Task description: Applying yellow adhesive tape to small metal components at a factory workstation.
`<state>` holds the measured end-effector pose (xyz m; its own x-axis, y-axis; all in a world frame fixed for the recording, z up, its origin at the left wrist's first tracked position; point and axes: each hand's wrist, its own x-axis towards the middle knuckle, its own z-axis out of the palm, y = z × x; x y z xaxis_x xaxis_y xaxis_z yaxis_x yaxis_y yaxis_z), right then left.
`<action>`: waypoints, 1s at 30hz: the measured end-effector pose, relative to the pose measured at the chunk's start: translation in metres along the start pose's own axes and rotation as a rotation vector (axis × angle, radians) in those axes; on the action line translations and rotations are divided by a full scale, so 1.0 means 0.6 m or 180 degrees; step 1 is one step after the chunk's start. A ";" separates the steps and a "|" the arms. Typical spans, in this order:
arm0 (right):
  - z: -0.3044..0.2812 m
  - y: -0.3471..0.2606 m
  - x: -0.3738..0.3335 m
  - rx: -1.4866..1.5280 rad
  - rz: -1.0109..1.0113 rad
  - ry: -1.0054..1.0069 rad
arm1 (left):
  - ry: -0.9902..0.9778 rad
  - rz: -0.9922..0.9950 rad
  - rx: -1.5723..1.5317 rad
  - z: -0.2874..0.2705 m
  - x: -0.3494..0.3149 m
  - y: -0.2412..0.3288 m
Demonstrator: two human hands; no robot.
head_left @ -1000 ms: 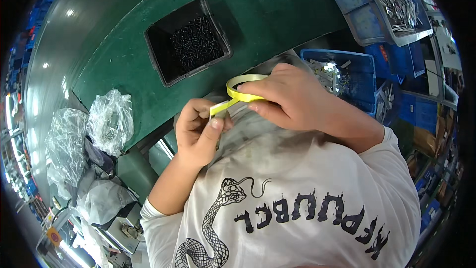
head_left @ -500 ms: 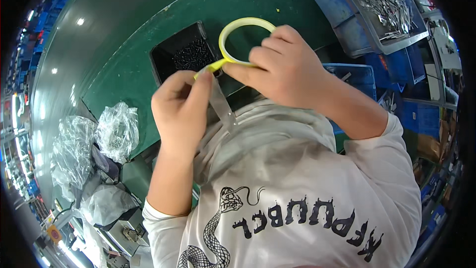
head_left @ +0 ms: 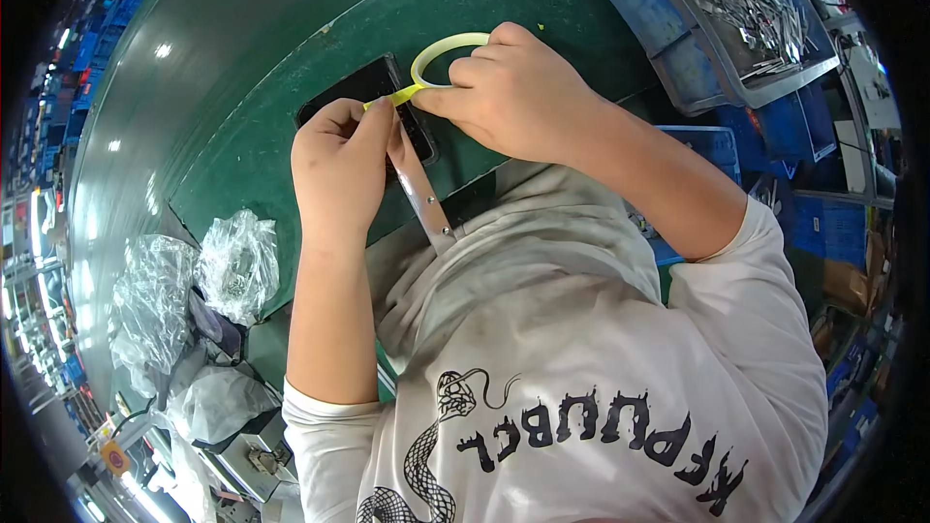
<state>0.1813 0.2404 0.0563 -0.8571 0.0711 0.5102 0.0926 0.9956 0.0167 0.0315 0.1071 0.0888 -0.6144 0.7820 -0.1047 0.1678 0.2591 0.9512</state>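
- Left hand [head_left: 337, 174]: thumb and bent fingers pinch the upper end of a long, flat, silvery metal strip [head_left: 418, 189] with small round marks near its lower end; the strip slants down toward the shirt, contact there unclear.
- Same pinch meets a short bright-yellow tape length [head_left: 402, 95], likely so tape and metal stay together.
- Right hand [head_left: 513, 92]: closed on a yellow ring-shaped tape roll [head_left: 448, 43], thumb low, near where the tape leaves the ring; probably this keeps the tape taut between the hands.
- Below and behind the hands: black plastic bin [head_left: 347, 90] on a green tabletop [head_left: 262, 140], partly hidden by the left hand.
- Left of left hand: crumpled clear plastic bag [head_left: 237, 266].
- Beyond right hand, to its right: blue-grey plastic crate [head_left: 690, 63] with many thin metal pieces, presumably kept there for easy reach.
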 end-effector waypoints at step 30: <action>-0.037 -0.032 -0.085 0.0584 0.0551 0.0003 | -0.0413 0.0346 -0.1752 -0.027 -0.103 -0.018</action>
<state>0.2345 0.2165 0.0487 -0.8360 0.2415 0.4928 0.1443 0.9631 -0.2272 0.0551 0.0465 0.0896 -0.5107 0.8598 0.0005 -0.2224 -0.1327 0.9659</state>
